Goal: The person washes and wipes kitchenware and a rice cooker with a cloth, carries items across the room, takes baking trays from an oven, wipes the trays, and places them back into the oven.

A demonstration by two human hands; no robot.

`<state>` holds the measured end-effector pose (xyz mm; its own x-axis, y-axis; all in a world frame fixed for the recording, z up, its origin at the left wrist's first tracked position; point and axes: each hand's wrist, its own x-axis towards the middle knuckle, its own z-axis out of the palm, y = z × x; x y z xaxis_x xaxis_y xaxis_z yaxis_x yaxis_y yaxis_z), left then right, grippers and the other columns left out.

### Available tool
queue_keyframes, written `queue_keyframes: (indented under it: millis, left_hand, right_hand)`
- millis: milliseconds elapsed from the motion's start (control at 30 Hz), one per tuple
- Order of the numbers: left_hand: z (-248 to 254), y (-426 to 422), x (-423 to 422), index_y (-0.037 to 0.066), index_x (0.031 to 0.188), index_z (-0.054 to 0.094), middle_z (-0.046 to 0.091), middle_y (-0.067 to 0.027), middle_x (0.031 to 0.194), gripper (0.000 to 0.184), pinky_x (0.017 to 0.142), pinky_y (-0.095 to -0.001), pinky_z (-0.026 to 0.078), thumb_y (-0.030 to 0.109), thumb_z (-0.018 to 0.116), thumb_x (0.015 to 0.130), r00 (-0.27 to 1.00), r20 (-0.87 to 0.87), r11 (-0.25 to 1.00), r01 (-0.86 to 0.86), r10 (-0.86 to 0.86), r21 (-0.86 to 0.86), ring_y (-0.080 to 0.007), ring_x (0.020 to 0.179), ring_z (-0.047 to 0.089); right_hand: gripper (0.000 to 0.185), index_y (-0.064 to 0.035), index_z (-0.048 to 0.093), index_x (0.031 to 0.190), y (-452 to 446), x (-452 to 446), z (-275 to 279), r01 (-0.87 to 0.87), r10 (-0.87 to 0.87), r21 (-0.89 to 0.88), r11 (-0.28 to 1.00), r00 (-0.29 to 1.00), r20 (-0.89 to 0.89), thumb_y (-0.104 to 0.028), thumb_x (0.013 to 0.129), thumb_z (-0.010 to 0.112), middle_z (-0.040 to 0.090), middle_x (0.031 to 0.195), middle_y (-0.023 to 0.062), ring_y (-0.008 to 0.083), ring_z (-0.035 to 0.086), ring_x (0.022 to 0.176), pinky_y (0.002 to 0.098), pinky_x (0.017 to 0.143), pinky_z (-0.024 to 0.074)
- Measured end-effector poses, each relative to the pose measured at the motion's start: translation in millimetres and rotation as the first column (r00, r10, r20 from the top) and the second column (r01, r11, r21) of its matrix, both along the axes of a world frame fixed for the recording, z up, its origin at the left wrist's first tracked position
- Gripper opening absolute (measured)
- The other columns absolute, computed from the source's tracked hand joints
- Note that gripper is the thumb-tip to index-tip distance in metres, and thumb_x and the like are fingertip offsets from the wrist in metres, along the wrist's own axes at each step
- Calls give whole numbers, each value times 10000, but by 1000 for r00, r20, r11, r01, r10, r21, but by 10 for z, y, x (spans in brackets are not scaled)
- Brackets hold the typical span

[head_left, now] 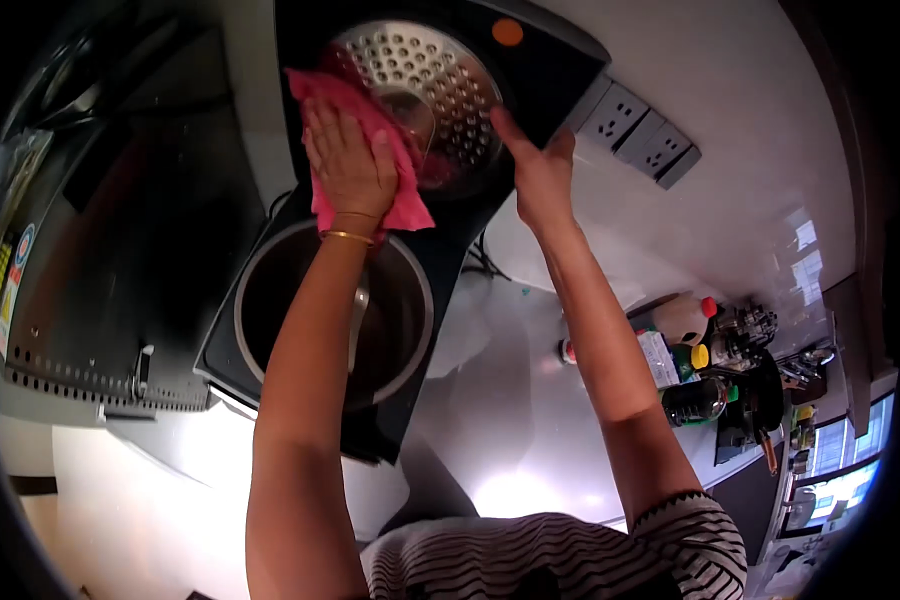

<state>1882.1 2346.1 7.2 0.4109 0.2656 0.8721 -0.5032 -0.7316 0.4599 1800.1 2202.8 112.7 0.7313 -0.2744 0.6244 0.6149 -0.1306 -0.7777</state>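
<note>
A black rice cooker point(420, 370) stands with its lid point(555, 75) raised and a metal pot point(395, 310) in its body. On the lid's inner side is a round metal plate point(465, 80) with rows of dimples or holes. My left hand point(350, 165) presses a pink cloth point(410, 200) against the left part of this plate, its fingers lying along the fabric. Around the lid's right edge is my right hand point(542, 175), thumb on the inner side and the other fingers mostly hidden behind. A pale strip, perhaps a reflection, shows inside the pot beside my left forearm.
A dark cabinet-like appliance point(150, 270) stands close on the left. Wall sockets point(645, 135) sit right of the lid. Several bottles, including a jug with a red cap point(682, 318), stand beyond my right forearm. Cords point(482, 258) lie behind the cooker.
</note>
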Motion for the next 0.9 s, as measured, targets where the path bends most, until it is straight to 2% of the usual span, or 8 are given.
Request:
queue_keyframes:
  millis: [67, 200, 400, 533, 600, 667, 767, 900]
  left_hand:
    - [-218, -128, -67, -91, 1158, 451, 287, -292, 1365, 504, 1052, -500, 170, 325, 390, 881, 997, -52, 998, -64, 65, 17, -402, 1296, 241]
    - [-216, -512, -648, -109, 1256, 367, 296, -309, 1350, 564, 1060, -501, 155, 335, 354, 908, 845, -534, 999, 4, 18, 39, -426, 1281, 242]
    - [-28, -767, -793, -102, 1261, 364, 262, -318, 1363, 601, 1057, -513, 145, 377, 381, 898, 886, -436, 982, 189, -157, 30, -435, 1284, 232]
    - [-269, -747, -357, -82, 1277, 356, 212, -293, 1399, 606, 1054, -522, 139, 382, 402, 889, 919, -360, 984, -118, 159, 134, -418, 1314, 175]
    - [83, -1017, -676, -58, 1317, 317, 173, -251, 1434, 567, 1051, -526, 140, 336, 369, 912, 858, -490, 962, 17, -154, -272, -387, 1349, 82]
    - [203, -1104, -989, -41, 1326, 315, 175, -241, 1438, 562, 1044, -547, 136, 340, 362, 915, 807, -517, 943, 140, -286, -303, -371, 1356, 66]
    - [233, -866, -559, -26, 1327, 321, 183, -236, 1437, 556, 1043, -559, 101, 340, 365, 911, 938, -240, 832, 84, -252, -548, -362, 1359, 72]
    - [332, -870, -602, -12, 1346, 297, 161, -224, 1448, 556, 1042, -556, 103, 346, 343, 923, 884, -395, 880, 36, -249, -473, -355, 1360, 74]
  right_hand:
    - [342, 21, 576, 1014, 0, 33, -17, 8, -8, 4, 1000, 1000, -1, -153, 756, 717, 642, 909, 59, 125, 576, 809, 244, 739, 442]
    - [326, 19, 578, 1006, 5, 54, -71, -12, 13, -16, 1000, 997, 75, -159, 766, 708, 648, 878, 59, 117, 577, 791, 246, 719, 445]
    - [388, 19, 556, 1080, -52, 23, -13, 43, -53, -137, 990, 996, -66, -189, 785, 697, 627, 1014, 93, 144, 569, 901, 267, 802, 427]
    - [378, 14, 564, 1049, -40, 33, -33, 86, -77, -150, 985, 995, 68, -207, 775, 702, 649, 943, 110, 156, 588, 857, 273, 762, 440]
    - [379, 7, 556, 1062, -49, 50, -63, 68, -56, -160, 985, 995, 79, -217, 786, 689, 639, 963, 107, 178, 579, 874, 283, 786, 432]
    - [385, 8, 552, 1064, -6, -21, 6, 83, -87, -138, 987, 996, -23, -223, 788, 687, 639, 972, 115, 188, 581, 877, 290, 788, 432]
    - [393, 6, 548, 1070, -78, 85, -52, 62, -64, -170, 984, 998, -6, -225, 785, 690, 638, 984, 117, 188, 586, 885, 293, 790, 433]
    - [423, 16, 528, 1132, -41, 20, 6, 90, -94, -215, 972, 996, -7, -222, 810, 665, 604, 1050, 98, 163, 546, 950, 272, 836, 401]
